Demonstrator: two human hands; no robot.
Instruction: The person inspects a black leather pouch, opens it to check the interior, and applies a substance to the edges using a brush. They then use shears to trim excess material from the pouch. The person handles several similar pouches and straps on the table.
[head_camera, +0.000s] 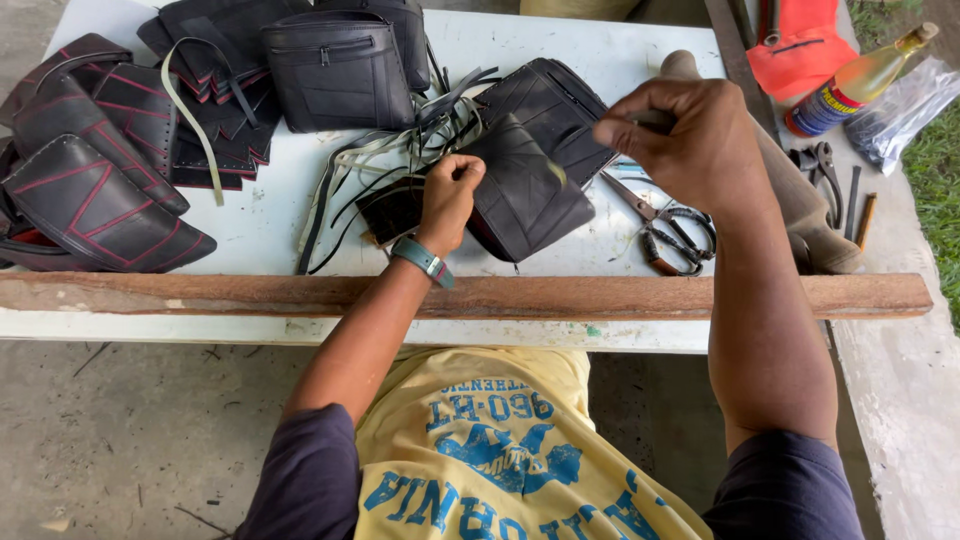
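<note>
My left hand (449, 193) is closed on the edge of a black leather bag piece (525, 195) lying on the white table (260, 225). My right hand (690, 135) is raised above the table to the right, fingers pinched around a small tool or needle that I cannot make out. A perforated black strip (390, 210) lies just left of my left hand. Black and pale laces (400, 150) trail away behind it.
A wooden beam (600, 296) runs along the table's near edge. Scissors (665, 225) lie right of the bag piece. Black panels with red stitching (90, 180) are stacked at left, finished black bags (335, 70) at the back. A bottle (860, 80) and pliers (822, 170) sit at right.
</note>
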